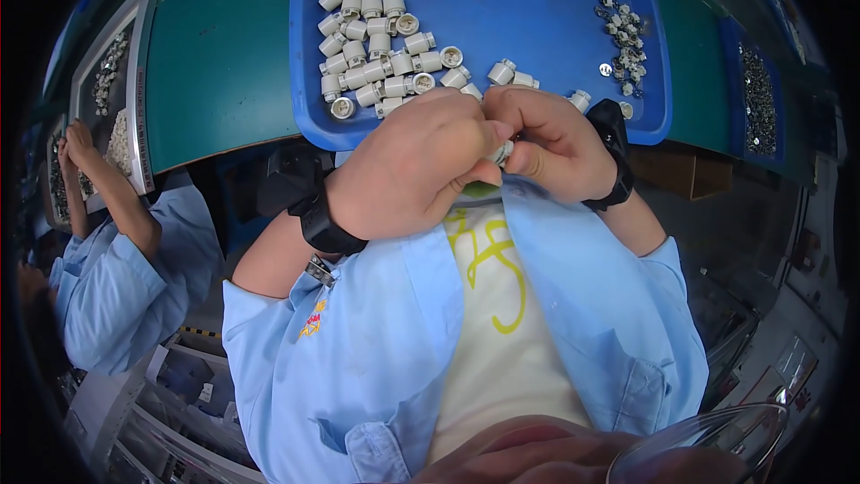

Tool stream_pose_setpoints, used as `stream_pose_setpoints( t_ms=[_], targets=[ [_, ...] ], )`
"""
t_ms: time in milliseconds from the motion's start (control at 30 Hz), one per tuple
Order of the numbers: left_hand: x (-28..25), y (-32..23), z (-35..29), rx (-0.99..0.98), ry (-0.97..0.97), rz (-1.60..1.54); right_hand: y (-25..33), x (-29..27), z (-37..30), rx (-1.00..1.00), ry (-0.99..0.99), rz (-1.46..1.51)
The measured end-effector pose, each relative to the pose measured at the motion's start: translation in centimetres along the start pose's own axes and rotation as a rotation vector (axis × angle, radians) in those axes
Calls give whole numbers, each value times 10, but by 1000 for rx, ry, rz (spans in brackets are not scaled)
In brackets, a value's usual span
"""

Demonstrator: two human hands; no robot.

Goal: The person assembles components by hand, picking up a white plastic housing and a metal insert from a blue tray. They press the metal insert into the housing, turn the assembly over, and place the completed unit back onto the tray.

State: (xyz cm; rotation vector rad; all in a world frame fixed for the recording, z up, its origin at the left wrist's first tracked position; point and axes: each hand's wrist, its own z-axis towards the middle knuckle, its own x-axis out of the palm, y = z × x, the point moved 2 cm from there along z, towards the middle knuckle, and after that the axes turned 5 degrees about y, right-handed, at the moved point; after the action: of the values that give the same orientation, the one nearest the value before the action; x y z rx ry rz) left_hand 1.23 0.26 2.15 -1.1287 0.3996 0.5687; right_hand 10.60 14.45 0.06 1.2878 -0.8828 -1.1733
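Nearest: light-blue work jacket (367, 323), creased woven cloth, open over a pale T-shirt (475, 305) with a yellow print. Above it, left hand (417, 161) and right hand (555, 148) meet at the tray's near edge, black bands on both wrists. Left: fingers curled in, closed in a pinch on a small white housing (503, 154). Right: thumb and bent fingers closed on the same piece from the other side. The piece is mostly covered; can't tell whether a metal part is in there too. Step in hand looks like two-handed fingertip work on this single piece; next move probably calls for one hand steadying, the other making fine adjustments.

Just beyond: blue tray (511, 18), smooth, slightly glossy plastic, raised rim, rounded corners. Left part: heap of white cylindrical socket housings (372, 4), matte, ceramic-looking, stepped ends, some open-faced. Right side: small shiny metal-and-white parts (624, 36), irregular.

Farther: green tabletop (224, 63), smaller blue tray (733, 63) of dark metallic bits at right; co-worker's hands (76, 145) by a white-framed tray (139, 81) at left.
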Motion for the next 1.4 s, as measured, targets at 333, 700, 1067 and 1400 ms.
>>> stream_pose_setpoints(
  t_ms=[333, 700, 1067, 1400],
  targets=[
    [15, 9, -7, -257, -481, -730, 5, 8, 7, -139, -129, 39],
    [17, 12, -9, -227, -463, -512, 4, 0, 4, -33, -210, 44],
    [21, 15, -6, -175, -481, -334, 6, 8, 8, -61, -337, -127],
    [34, 20, -6, -280, -534, -610, 7, 10, 12, -17, -508, -233]
  ],
)
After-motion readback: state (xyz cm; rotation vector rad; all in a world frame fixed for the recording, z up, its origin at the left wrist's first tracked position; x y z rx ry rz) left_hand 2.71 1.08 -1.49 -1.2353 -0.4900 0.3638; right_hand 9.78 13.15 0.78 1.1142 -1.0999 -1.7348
